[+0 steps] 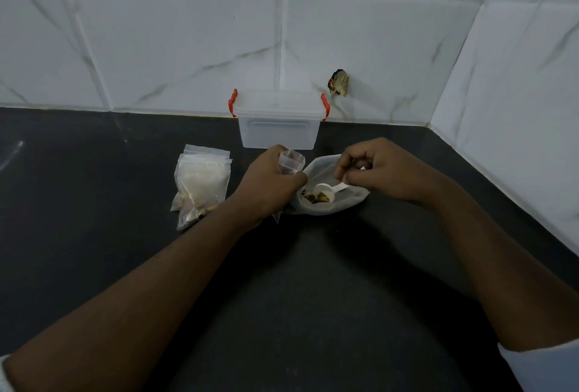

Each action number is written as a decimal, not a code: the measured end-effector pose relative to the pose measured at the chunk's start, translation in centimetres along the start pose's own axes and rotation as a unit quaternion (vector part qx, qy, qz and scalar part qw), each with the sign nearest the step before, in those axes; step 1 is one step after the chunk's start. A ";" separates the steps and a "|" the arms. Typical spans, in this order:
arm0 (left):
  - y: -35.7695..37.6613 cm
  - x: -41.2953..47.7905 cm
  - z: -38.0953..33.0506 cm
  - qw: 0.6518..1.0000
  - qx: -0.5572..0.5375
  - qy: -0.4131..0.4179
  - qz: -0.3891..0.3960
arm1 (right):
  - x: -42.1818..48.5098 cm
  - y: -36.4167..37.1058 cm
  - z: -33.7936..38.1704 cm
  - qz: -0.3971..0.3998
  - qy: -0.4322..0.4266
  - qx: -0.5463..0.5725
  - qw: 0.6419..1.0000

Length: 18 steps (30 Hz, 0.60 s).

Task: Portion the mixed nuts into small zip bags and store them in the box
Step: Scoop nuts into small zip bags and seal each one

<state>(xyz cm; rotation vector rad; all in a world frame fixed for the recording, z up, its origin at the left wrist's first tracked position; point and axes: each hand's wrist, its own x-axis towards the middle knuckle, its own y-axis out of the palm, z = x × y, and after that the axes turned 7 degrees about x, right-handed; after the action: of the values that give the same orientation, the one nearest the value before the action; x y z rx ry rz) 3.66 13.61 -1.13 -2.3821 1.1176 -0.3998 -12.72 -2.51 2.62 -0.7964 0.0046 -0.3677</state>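
Left hand [269, 183] grips small zip bag [292, 162]; right hand [372, 169] pinches white scoop [326, 191] over nuts [316, 198] in open pouch [326, 172]. Lidded box [279, 123] behind, on desk [313, 266].

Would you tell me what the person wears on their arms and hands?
The left hand and the right hand are bare: no gloves, rings or watch show. The forearms are uncovered. A white right sleeve ends at the lower right corner; a sliver of pale left sleeve shows at the lower left.
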 end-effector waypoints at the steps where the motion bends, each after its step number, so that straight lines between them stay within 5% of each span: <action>1: 0.0 0.1 0.0 1.000 0.000 0.000 -0.002 | 0.1 0.2 -0.1 0.001 0.013 0.036 0.999; 12: 0.1 0.1 -0.1 1.000 0.012 0.009 -0.002 | 0.9 0.8 -1.5 -0.027 0.200 0.371 0.907; 18: 0.1 -0.1 0.0 1.000 -0.001 0.017 0.000 | 0.7 -0.1 -1.0 -0.088 0.151 0.465 0.868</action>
<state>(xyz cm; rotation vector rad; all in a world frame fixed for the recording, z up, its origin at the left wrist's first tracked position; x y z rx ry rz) 3.49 13.59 -1.17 -2.3856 1.1348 -0.4408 -12.21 -3.54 2.05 0.2305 0.0447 -0.5970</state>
